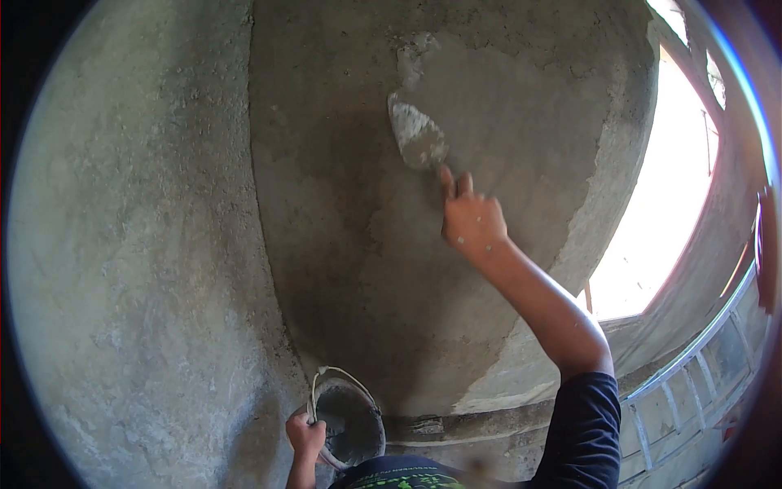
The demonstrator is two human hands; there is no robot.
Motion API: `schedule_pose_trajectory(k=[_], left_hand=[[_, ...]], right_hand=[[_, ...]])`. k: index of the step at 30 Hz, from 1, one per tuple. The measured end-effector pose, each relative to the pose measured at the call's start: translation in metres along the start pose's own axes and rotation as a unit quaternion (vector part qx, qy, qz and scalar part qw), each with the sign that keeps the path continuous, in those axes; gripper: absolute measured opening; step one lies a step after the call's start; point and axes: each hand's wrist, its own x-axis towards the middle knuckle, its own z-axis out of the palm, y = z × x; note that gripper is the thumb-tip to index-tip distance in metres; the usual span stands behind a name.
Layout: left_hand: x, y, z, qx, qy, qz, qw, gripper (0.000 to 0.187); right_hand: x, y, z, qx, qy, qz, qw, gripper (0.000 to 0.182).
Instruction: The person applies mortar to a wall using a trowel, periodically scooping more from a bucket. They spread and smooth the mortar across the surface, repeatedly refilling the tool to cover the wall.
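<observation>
Fingers of the right hand are wrapped around the handle end of a trowel, with two of them reaching up toward the base of the blade. The trowel is in the upper middle of the frame, its blade tilted toward the upper left and streaked with pale, wet-looking material. It lies over the wall panel; whether the metal touches the wall cannot be told. Small light specks dot the back of the right hand, and the bare forearm runs down to a dark sleeve at the lower right.

At the bottom of the frame, left of centre, the left hand is closed at the left side of a round bucket, where its thin handle comes down; whether it grips the handle or the rim is unclear. Grey material shows inside the bucket.

A smoother grey patch spreads right of the blade, with an uneven edge. A rougher, paler wall fills the left of the frame. On the right is a bright opening, and below it, at the lower right, a ladder-like frame.
</observation>
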Motion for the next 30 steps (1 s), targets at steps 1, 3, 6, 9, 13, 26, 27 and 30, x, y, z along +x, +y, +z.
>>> schedule_pose_trajectory(k=[1,3,6,9,13,26,27,30], left_hand=[[0.000,0.003,-0.004,0.003,-0.005,-0.008,1.000,0.017],[-0.002,0.003,-0.007,0.005,0.000,-0.002,1.000,0.018],[-0.008,0.007,-0.013,0.016,0.021,0.015,1.000,0.020],[-0.010,0.006,-0.016,0.023,0.032,0.016,0.999,0.020],[-0.013,0.012,-0.023,0.012,0.024,-0.001,1.000,0.020],[-0.018,-0.008,-0.030,0.026,0.018,-0.007,0.999,0.019],[-0.018,-0.013,-0.028,0.030,0.019,0.005,0.999,0.019],[-0.017,-0.011,-0.031,0.031,0.000,0.004,1.000,0.018]], right_hand=[[-0.012,-0.005,0.005,0.016,-0.026,-0.011,0.999,0.074],[-0.034,-0.012,0.000,0.028,-0.050,-0.024,0.998,0.075],[-0.048,-0.002,-0.022,0.122,-0.088,-0.032,0.988,0.072],[-0.026,0.021,-0.031,0.191,0.105,-0.032,0.975,0.059],[0.042,0.045,-0.072,0.184,0.186,0.016,0.965,0.050],[0.002,0.004,-0.006,0.173,0.078,-0.046,0.981,0.055],[0.001,0.001,-0.007,0.181,0.119,-0.029,0.976,0.057],[0.024,-0.004,-0.020,0.158,0.122,0.049,0.979,0.062]])
